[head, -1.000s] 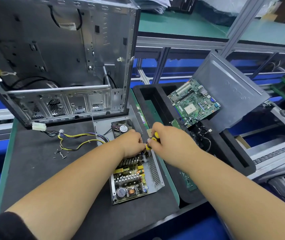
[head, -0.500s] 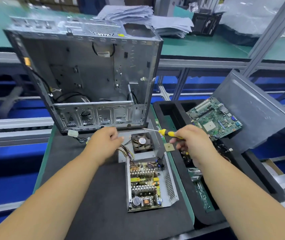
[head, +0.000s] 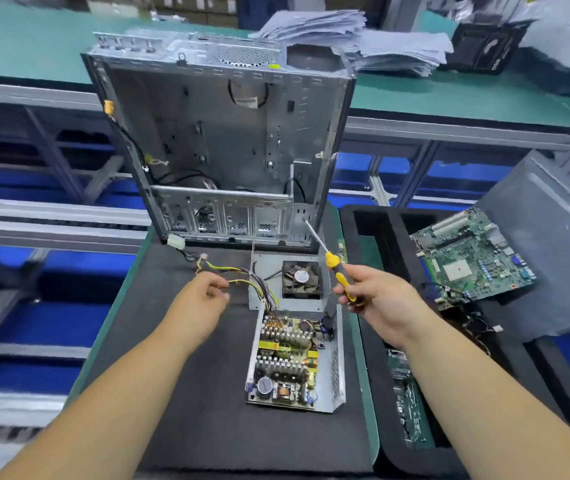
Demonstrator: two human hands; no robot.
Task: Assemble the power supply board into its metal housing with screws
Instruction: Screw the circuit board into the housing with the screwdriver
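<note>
The power supply board (head: 285,362) lies in its open metal housing (head: 338,368) on the black mat (head: 190,410). The housing's lid with a black fan (head: 301,279) lies flat just behind it. A bundle of yellow and black wires (head: 245,277) runs left from the board. My right hand (head: 385,308) grips a yellow-handled screwdriver (head: 337,273) above the lid's right edge, tip pointing up and away. My left hand (head: 200,301) hovers over the mat left of the lid, fingers curled by the wires. Whether it pinches anything is hidden.
An open grey computer case (head: 224,143) stands upright at the back of the mat. To the right, a black foam tray (head: 370,244) carries a green motherboard (head: 470,261) and a grey panel (head: 550,244). Paper stacks (head: 363,43) lie on the far bench.
Both hands have lifted off the power supply. The left hand moved left toward the wires. The right hand drew back to the right with the screwdriver, and my view tilted up.
</note>
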